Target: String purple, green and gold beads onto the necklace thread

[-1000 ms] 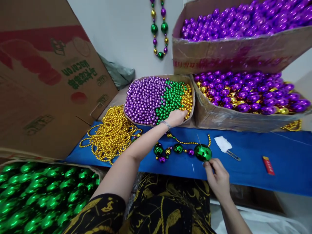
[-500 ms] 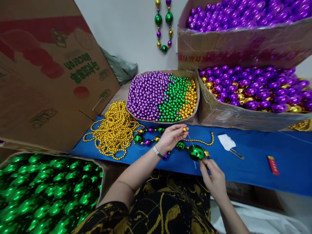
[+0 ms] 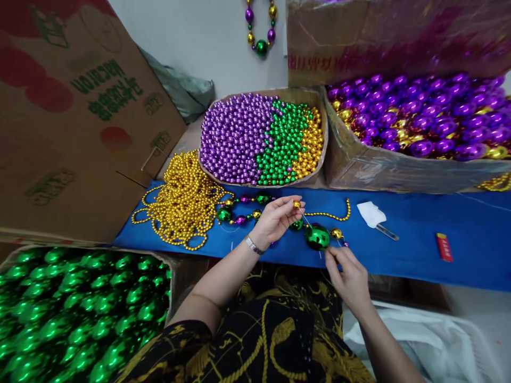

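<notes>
My left hand (image 3: 275, 219) pinches a small gold bead (image 3: 296, 204) at its fingertips, above the blue cloth (image 3: 415, 250). A thin needle runs from that bead down toward my right hand (image 3: 348, 272), whose fingers pinch its lower end just below a large green bead (image 3: 317, 236). The green bead sits on a half-strung necklace (image 3: 243, 210) of green, purple and gold beads lying on the cloth. Just behind my left hand is a low box of small purple, green and gold beads (image 3: 263, 139).
A heap of gold bead strands (image 3: 181, 199) lies left on the cloth. A box of green beads (image 3: 80, 314) stands at lower left, boxes of purple beads (image 3: 419, 122) at right. A white pad with tweezers (image 3: 373, 217) and a red lighter (image 3: 444, 247) lie on the cloth. A finished necklace (image 3: 261, 26) hangs on the wall.
My left hand left the box of small beads with a gold bead and came down to the needle. My right hand stayed by the large green bead. The camera tilted down a little.
</notes>
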The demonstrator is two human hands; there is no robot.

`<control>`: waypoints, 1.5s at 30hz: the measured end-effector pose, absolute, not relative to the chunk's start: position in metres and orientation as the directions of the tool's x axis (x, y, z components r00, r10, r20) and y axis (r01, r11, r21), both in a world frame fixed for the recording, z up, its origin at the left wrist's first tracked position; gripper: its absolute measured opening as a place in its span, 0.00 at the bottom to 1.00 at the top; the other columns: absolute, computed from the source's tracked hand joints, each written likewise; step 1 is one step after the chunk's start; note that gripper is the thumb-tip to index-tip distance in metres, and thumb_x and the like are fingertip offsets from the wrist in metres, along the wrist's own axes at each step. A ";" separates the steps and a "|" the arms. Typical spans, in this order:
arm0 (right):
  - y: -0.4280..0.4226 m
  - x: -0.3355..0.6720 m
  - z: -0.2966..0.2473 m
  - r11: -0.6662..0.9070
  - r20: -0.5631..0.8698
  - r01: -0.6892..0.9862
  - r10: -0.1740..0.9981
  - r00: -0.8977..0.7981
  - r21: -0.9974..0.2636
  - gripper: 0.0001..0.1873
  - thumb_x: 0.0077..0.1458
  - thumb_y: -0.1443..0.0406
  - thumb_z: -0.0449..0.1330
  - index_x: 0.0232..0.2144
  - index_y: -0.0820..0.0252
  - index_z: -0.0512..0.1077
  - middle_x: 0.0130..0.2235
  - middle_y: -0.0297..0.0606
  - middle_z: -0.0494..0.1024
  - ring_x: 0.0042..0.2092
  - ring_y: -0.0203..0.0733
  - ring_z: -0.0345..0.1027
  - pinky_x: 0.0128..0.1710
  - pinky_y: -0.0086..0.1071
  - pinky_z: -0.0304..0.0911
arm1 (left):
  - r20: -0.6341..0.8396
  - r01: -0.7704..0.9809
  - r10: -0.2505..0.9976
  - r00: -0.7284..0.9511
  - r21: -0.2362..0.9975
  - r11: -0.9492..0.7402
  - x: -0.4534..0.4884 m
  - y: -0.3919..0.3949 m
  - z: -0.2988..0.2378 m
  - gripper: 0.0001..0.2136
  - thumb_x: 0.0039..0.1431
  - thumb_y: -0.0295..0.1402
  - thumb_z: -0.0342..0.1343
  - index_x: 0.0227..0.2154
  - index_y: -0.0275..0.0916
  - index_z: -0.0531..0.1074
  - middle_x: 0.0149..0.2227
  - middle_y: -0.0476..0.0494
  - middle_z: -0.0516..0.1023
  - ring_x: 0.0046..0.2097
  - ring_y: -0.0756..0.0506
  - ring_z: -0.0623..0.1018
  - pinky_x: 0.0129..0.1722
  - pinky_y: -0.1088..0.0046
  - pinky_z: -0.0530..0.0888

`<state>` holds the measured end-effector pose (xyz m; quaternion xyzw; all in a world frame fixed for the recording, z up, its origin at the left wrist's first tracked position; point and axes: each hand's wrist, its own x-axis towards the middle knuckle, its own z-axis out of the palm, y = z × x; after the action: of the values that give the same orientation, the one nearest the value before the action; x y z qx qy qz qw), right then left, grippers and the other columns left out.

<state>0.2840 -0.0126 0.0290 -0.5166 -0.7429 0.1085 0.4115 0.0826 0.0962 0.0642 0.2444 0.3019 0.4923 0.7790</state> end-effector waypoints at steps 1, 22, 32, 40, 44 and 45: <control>-0.012 0.284 0.029 0.439 0.498 0.680 0.858 -0.124 -0.587 0.06 0.63 0.68 0.55 0.39 0.56 0.72 0.33 0.37 0.76 0.34 0.37 0.71 0.38 0.30 0.67 | -0.225 -0.613 0.915 0.335 0.686 0.392 0.082 0.096 0.064 0.10 0.52 0.31 0.65 0.39 0.36 0.79 0.39 0.42 0.81 0.38 0.50 0.79 0.40 0.75 0.76; -0.015 0.289 0.015 0.404 0.509 0.794 0.849 -0.141 -0.454 0.10 0.63 0.66 0.55 0.42 0.57 0.75 0.32 0.37 0.75 0.32 0.36 0.70 0.35 0.29 0.66 | -0.164 -0.432 0.913 0.375 0.840 0.329 0.065 0.096 0.059 0.14 0.50 0.38 0.68 0.39 0.39 0.80 0.40 0.40 0.81 0.36 0.49 0.80 0.39 0.72 0.76; -0.013 0.291 0.015 0.430 0.525 0.766 0.839 -0.144 -0.478 0.09 0.63 0.67 0.55 0.43 0.58 0.74 0.34 0.39 0.76 0.33 0.37 0.71 0.36 0.30 0.67 | -0.196 -0.490 0.910 0.365 0.791 0.366 0.063 0.097 0.050 0.14 0.50 0.37 0.68 0.39 0.38 0.79 0.40 0.40 0.81 0.35 0.50 0.80 0.40 0.73 0.77; -0.012 0.288 0.005 0.393 0.512 0.797 0.850 -0.124 -0.459 0.09 0.63 0.66 0.56 0.43 0.57 0.75 0.34 0.38 0.75 0.33 0.36 0.70 0.36 0.29 0.66 | -0.078 -0.349 0.934 0.350 0.914 0.207 0.060 0.091 0.053 0.14 0.51 0.37 0.67 0.41 0.39 0.78 0.40 0.41 0.81 0.39 0.49 0.79 0.41 0.71 0.77; -0.004 0.280 -0.025 0.283 0.377 0.777 0.924 -0.064 -0.562 0.11 0.65 0.62 0.52 0.43 0.58 0.72 0.36 0.40 0.78 0.37 0.41 0.73 0.39 0.31 0.68 | -0.081 -0.257 0.937 0.340 0.950 0.175 0.075 0.081 0.029 0.13 0.49 0.38 0.68 0.36 0.36 0.76 0.38 0.41 0.81 0.37 0.49 0.79 0.38 0.72 0.76; -0.002 0.280 -0.033 0.240 0.320 0.773 0.946 -0.050 -0.587 0.12 0.64 0.62 0.51 0.43 0.58 0.71 0.36 0.40 0.78 0.37 0.42 0.74 0.38 0.32 0.68 | -0.082 -0.231 0.942 0.325 0.959 0.163 0.079 0.078 0.020 0.13 0.49 0.38 0.68 0.33 0.35 0.76 0.37 0.41 0.81 0.36 0.49 0.79 0.38 0.72 0.76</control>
<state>0.2796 -0.0017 -0.0335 -0.6028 -0.7129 0.1296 0.3341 0.0794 0.0776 0.0201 0.4722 0.3767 0.4423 0.6630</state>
